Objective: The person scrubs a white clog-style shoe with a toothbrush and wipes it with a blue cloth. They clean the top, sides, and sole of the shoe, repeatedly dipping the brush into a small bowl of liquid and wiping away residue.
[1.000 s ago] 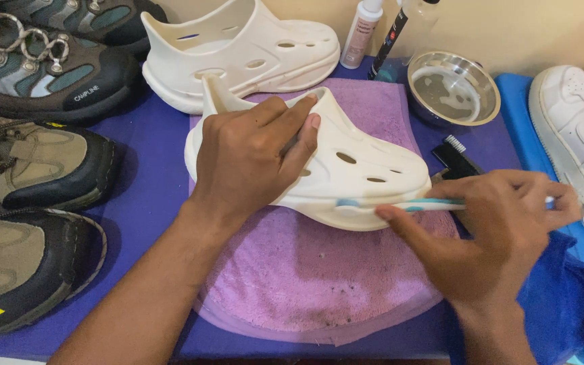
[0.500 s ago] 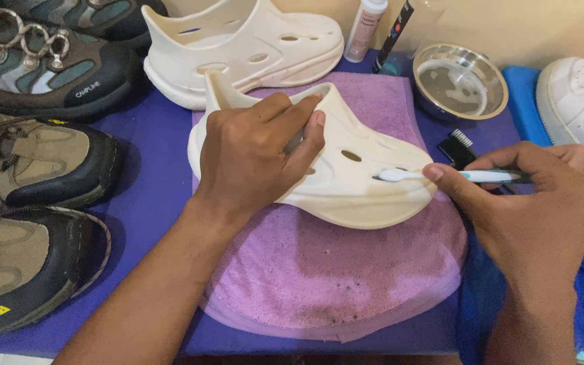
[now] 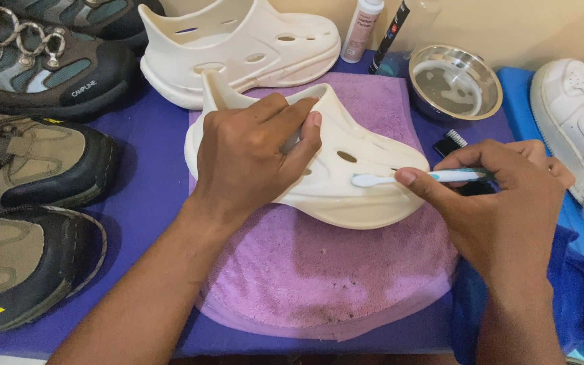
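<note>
Purple towel (image 3: 319,290) on desk. Left hand (image 3: 251,159) clamps cream foam clog (image 3: 346,182); right hand (image 3: 501,203) pinches white toothbrush (image 3: 407,178); short, light strokes advisable.

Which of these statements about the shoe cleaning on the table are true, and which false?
1. The left hand steadies a cream clog. True.
2. The right hand holds a sponge. False: it holds a toothbrush, its head on the clog.
3. The clog lies on a purple towel. True.
4. The metal bowl sits left of the boots. False: it stands at the far right, near a white sneaker.
</note>
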